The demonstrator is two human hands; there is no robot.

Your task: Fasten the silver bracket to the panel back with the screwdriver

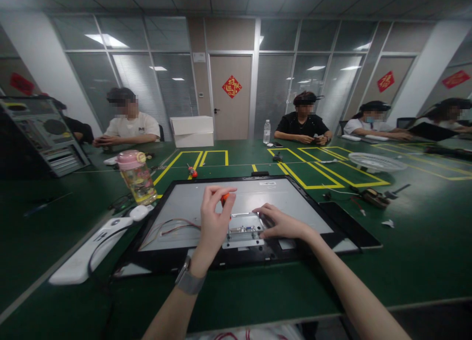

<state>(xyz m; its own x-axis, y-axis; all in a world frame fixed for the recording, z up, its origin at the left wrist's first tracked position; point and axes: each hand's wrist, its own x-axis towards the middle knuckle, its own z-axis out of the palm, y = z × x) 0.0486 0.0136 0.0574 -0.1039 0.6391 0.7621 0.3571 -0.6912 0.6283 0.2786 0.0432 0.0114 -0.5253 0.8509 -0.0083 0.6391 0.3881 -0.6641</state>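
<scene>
A flat display panel [291, 197] with a grey metal back and black frame lies before me on the table. On its near middle part sits a metal bracket [243, 242] with a small row of connectors. My left hand [216, 214] is above the bracket's left side, thumb and fingers closed round an orange-handled screwdriver [224, 198]; its shaft is mostly hidden. My right hand [278, 223] grips the bracket's right side, fingers on the far edge and thumb nearer me. Thin coloured wires [173, 225] run over the panel to the left.
Left of the panel are a white power strip [88, 251] and a pink-lidded bottle [136, 177]. Beyond it lies a red-handled tool [192, 172]. A black slab [348, 224] and a brown-black tool [374, 196] lie to the right. Several people sit across the green table [416, 266].
</scene>
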